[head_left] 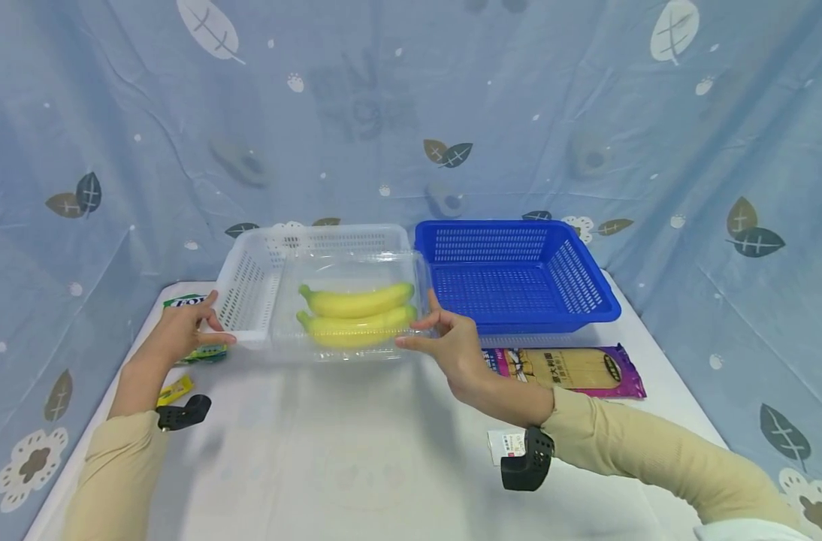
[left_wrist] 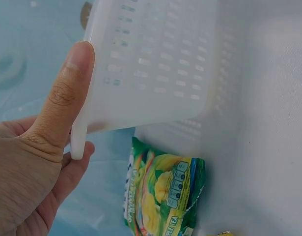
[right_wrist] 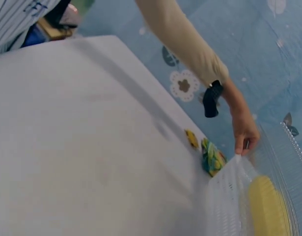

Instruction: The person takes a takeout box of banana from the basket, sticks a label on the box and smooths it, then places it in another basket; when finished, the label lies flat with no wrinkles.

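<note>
White plastic with many small slots is what the left hand (head_left: 184, 327) is grasping: in the left wrist view its thumb lies along the rim of the white basket (head_left: 245, 282), and other fingers are on the rim's far side. From my distant seat I see the right hand (head_left: 454, 346) pinching the clear box (head_left: 357, 257) at its near right corner, with two bananas (head_left: 364, 303) inside. So the box is just left of the right hand, and in the head view it overlaps the right part of the white basket. Whether it sits in the basket or is held above it, I cannot tell; nor can I tell if the right hand takes the basket rim also.

I judge the step in hand to be a lifting or placing one: the white basket seems raised from the tabletop (head_left: 357, 451), because a soft shadow lies below. The next move, I think, calls for both hands to be level, so that the bananas do not slide. The thin clear plastic may bend under a hard pinch, therefore I would prefer a gentle one.

Beneath the left hand, partly hidden, lies a green pack (left_wrist: 163, 189). Beyond the right hand is the blue basket (head_left: 573, 278); to its right lies the noodle pack (head_left: 573, 372).
</note>
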`<state>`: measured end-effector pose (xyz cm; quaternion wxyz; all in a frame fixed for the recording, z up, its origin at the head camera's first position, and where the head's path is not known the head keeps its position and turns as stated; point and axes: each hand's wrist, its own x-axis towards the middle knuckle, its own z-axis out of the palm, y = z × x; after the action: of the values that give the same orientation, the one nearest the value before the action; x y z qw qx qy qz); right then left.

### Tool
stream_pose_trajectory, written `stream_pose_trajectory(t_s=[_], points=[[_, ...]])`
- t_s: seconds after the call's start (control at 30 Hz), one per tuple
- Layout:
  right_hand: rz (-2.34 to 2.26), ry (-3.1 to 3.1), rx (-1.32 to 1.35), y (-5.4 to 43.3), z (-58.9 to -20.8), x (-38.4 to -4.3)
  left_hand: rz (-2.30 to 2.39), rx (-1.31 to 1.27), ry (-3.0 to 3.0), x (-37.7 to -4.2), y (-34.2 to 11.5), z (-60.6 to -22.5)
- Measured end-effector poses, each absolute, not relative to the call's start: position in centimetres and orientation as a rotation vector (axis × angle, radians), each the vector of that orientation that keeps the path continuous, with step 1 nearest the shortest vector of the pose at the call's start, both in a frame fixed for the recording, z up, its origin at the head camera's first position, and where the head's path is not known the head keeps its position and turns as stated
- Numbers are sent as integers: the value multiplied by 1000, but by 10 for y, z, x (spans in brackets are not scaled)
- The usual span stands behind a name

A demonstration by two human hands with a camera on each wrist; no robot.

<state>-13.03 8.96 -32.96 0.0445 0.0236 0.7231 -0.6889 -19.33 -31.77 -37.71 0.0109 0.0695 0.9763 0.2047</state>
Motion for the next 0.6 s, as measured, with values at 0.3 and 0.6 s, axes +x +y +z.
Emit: stream_pose_trajectory(t_s=[0.3, 0.6], points=[[-2128, 2206, 76, 96, -334, -110, 641, 248, 3071, -194, -321, -380], [-2137, 2188, 112, 103, -333, -91, 642, 225, 3055, -194, -318, -378]])
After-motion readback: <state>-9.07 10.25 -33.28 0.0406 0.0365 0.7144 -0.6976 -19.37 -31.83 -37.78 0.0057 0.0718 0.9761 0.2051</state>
